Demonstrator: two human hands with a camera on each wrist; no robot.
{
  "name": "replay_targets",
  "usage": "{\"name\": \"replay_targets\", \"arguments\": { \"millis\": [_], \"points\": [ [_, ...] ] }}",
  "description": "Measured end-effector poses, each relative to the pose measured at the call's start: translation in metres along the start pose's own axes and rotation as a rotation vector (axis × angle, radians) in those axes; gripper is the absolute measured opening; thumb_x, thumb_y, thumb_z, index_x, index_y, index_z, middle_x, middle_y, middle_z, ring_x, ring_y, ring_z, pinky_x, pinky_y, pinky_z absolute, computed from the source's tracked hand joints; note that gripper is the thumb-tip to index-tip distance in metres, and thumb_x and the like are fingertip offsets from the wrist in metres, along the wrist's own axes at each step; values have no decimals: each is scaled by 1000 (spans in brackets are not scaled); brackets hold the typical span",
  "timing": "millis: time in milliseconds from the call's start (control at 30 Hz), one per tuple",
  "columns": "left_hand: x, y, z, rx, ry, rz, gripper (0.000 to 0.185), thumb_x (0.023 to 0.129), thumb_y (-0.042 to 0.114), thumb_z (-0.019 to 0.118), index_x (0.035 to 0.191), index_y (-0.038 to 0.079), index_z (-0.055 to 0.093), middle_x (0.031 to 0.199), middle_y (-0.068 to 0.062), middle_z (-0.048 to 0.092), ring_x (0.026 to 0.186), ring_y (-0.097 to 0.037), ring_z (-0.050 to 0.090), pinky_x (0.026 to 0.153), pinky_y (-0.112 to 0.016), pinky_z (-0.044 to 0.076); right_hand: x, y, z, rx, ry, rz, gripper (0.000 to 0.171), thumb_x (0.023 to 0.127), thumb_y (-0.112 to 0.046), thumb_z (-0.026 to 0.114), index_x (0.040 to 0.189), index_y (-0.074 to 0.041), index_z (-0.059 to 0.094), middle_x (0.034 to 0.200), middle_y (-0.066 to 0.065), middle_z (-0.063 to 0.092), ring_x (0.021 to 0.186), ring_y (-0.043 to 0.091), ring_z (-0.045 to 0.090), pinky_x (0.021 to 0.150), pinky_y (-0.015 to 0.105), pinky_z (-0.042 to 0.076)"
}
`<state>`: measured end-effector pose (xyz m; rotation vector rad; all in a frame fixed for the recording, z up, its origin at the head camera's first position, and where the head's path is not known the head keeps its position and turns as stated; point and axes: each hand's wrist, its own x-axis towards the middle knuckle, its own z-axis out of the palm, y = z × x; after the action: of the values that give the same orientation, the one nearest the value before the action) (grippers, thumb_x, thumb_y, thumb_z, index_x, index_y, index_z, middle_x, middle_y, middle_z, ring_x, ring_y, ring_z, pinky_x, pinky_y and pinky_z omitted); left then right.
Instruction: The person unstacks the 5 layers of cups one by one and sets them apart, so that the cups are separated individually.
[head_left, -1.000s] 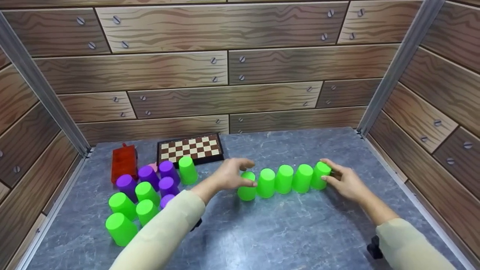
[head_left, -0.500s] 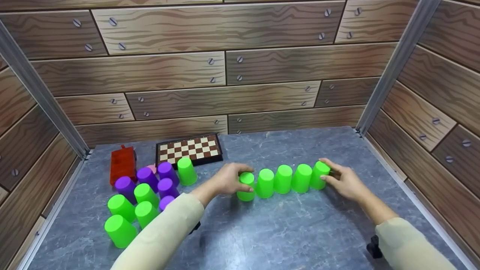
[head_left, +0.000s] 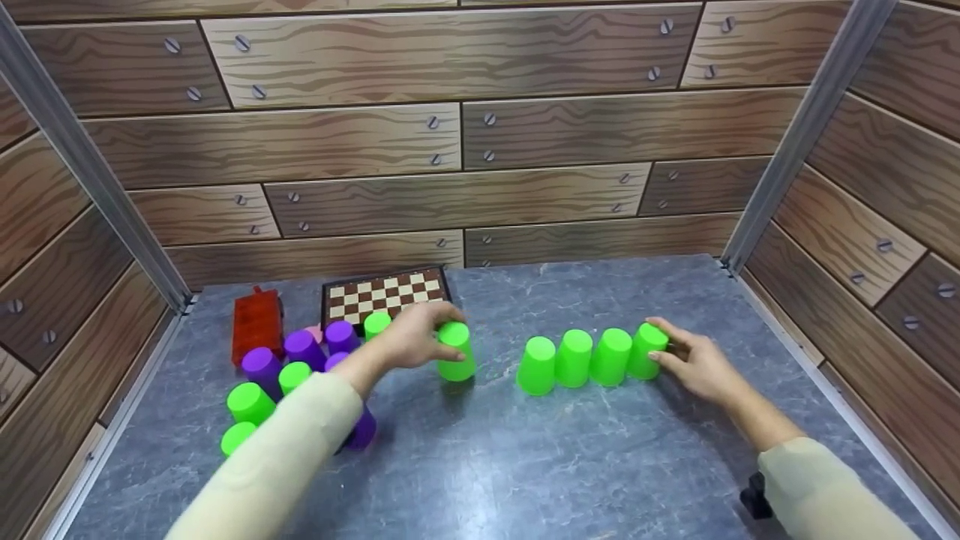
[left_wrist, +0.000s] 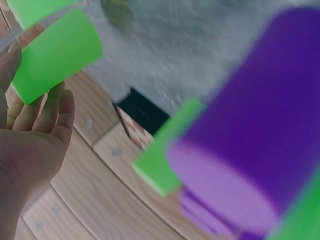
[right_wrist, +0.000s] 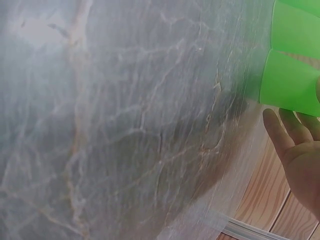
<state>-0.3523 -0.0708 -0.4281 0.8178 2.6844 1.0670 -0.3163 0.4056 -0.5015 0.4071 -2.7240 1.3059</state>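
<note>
My left hand [head_left: 420, 339] grips an upside-down green cup [head_left: 456, 352] by its top, just above the grey table [head_left: 525, 465], in front of the chessboard. In the left wrist view that green cup [left_wrist: 55, 55] lies against my fingers [left_wrist: 47, 112]. To the right, several upside-down green cups [head_left: 574, 358] stand in a touching row. My right hand [head_left: 694, 364] holds the rightmost cup [head_left: 646, 350] between thumb and fingers. The right wrist view shows this end cup [right_wrist: 292, 82] just above my fingertips [right_wrist: 280, 127].
A cluster of purple cups [head_left: 304, 347] and green cups [head_left: 250, 401] stands at the left, partly hidden by my sleeve. One purple cup [left_wrist: 250, 135] fills the left wrist view. Behind lie a red block [head_left: 257, 326] and a chessboard [head_left: 386, 292]. Wood-pattern walls enclose the table.
My left hand has taken the leftmost green cup off the row and moved it left and back toward the chessboard. The right hand and the other cups stayed put.
</note>
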Motion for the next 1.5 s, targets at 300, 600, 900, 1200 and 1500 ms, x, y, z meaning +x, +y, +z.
{"name": "replay_targets", "arguments": {
  "millis": [300,600,900,1200,1500],
  "points": [
    [-28,-24,-35,35,36,-3,49,80,13,93,124,4,73,117,-7,75,103,-24,69,94,-42,58,-1,0,-2,-27,2,-2,61,103,-5,69,159,-1,46,148,36,52,129,46,60,96,18,53],
    [-52,-51,-47,59,32,-76,47,81,13,93,124,8,74,118,-5,76,106,-23,69,96,-45,57,0,-1,0,-5,7,-15,60,102,-2,69,158,1,46,145,38,54,127,47,61,95,14,51],
    [-60,-66,-48,97,37,-75,50,80,12,94,125,2,74,121,-12,76,107,-28,70,98,-48,57,1,0,2,3,17,-28,60,101,1,69,156,3,47,143,40,54,126,49,61,94,12,50],
    [-61,-69,-45,115,34,-94,51,80,14,95,125,2,74,121,-13,76,108,-29,70,98,-50,56,1,1,1,-7,17,-25,60,101,0,70,156,2,48,144,39,54,126,48,61,95,15,51],
    [-61,-71,-43,139,38,-79,50,78,14,96,123,4,75,120,-13,76,107,-29,70,97,-49,56,0,0,0,-8,2,-8,61,102,-3,69,158,1,46,146,38,53,129,46,60,96,17,52]
  ]
}}
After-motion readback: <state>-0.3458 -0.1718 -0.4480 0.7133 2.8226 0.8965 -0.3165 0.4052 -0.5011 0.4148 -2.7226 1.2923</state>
